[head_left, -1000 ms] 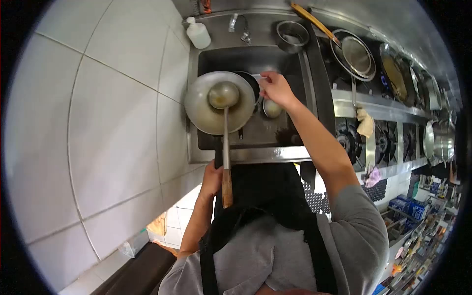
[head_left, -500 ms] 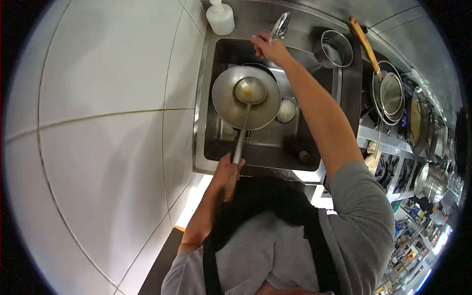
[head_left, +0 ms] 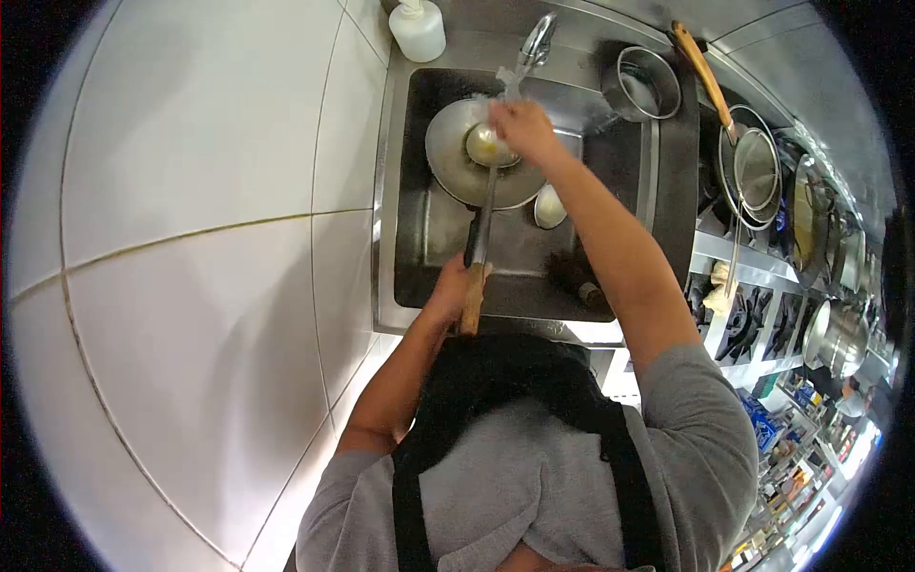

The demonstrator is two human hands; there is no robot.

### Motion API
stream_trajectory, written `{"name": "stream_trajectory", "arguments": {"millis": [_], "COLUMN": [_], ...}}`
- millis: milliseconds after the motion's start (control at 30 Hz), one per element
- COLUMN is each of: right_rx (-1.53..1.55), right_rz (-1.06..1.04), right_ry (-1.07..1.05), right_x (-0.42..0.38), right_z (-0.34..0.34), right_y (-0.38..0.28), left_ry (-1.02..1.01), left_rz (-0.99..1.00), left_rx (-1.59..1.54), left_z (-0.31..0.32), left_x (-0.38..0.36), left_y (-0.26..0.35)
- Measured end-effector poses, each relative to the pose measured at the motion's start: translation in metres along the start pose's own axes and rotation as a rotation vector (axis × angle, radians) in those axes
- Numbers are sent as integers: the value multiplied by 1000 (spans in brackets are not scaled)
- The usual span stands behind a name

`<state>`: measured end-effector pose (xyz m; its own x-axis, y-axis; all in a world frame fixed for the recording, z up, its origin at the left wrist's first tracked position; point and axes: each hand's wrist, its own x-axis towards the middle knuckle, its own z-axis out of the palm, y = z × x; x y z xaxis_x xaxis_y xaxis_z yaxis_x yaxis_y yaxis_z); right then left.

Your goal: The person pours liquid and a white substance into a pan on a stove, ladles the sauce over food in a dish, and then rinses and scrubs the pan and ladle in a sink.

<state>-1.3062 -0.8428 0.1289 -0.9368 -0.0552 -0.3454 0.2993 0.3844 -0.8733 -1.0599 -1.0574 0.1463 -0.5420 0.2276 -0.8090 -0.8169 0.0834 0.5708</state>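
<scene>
My left hand is wrapped around the wooden-ended handle of a long metal ladle. A black handle of the wide metal pan runs close beside the ladle at these fingers. The ladle's bowl lies over the pan, with a yellowish spot in it. Blurred by motion, my right hand is at the ladle bowl's upper right, below the running tap; its fingertips are smeared. Water splashes just above the pan's rim. Right of the pan, a pale oval dish-like item rests in the sink.
A dark-bristled brush lies at the sink's lower right. On the ledge stand a white pump bottle and a round metal pot. Strainers and stove burners are to the right; a tiled wall borders the left.
Water now runs from the tap. My right hand has come down from it toward the ladle bowl. Ladle and pan have shifted up and right in view, with my left hand following.
</scene>
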Motion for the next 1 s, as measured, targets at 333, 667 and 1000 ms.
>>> {"name": "stream_trajectory", "arguments": {"millis": [333, 667, 1000], "right_rx": [-163, 171, -3], "right_rz": [521, 441, 359], "right_ry": [-425, -181, -88], "right_x": [-156, -236, -264], "right_z": [34, -5, 2], "right_y": [75, 44, 48], "left_ry": [16, 178, 218], "left_rz": [147, 193, 123], "left_rx": [52, 193, 182], "left_z": [18, -10, -11], "left_x": [47, 21, -1], "left_y": [-16, -9, -29]}}
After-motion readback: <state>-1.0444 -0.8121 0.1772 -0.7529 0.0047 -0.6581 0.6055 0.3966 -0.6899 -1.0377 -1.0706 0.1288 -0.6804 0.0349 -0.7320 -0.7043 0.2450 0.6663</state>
